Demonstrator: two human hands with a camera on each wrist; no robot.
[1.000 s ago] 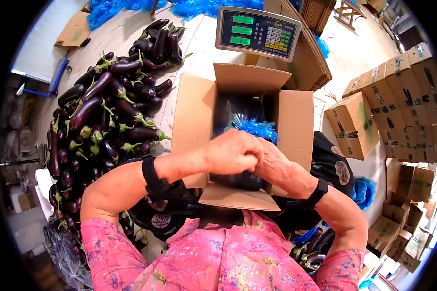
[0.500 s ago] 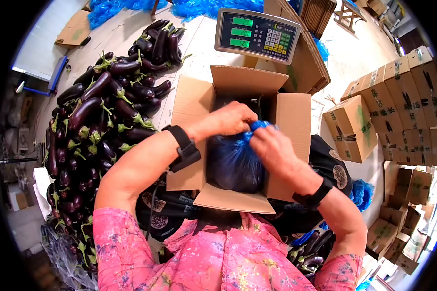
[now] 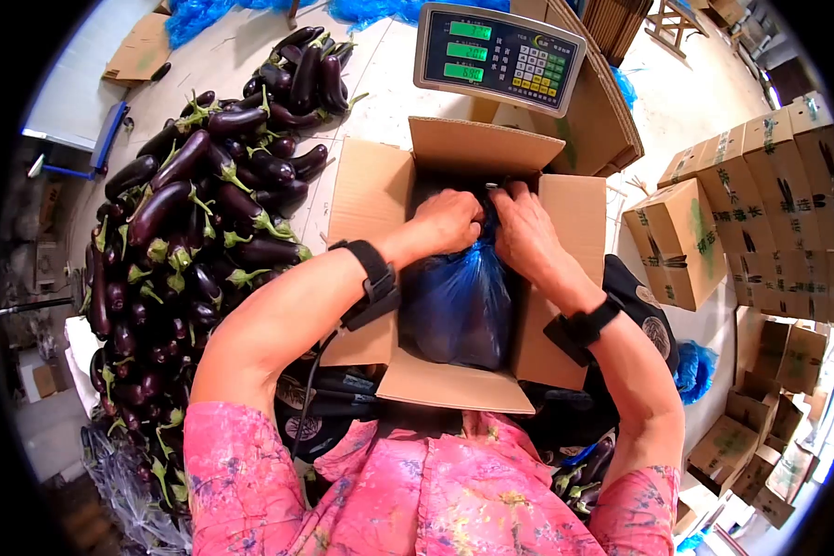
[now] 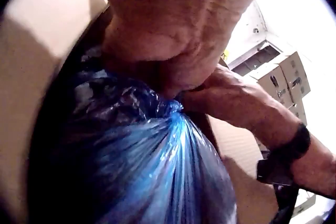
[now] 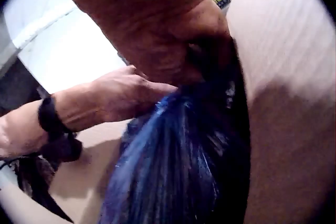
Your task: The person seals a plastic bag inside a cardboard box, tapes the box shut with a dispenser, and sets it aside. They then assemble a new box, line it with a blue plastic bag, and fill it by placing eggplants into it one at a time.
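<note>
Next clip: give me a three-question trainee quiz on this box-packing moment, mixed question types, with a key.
1. True or false: the cardboard box has its flaps folded shut.
2. What do the left hand and right hand grip? A) an eggplant B) the blue plastic bag C) the scale display
3. On which side of the box, as the head view shows it, does the eggplant pile lie?

Key: 1 false; 2 B; 3 left.
</note>
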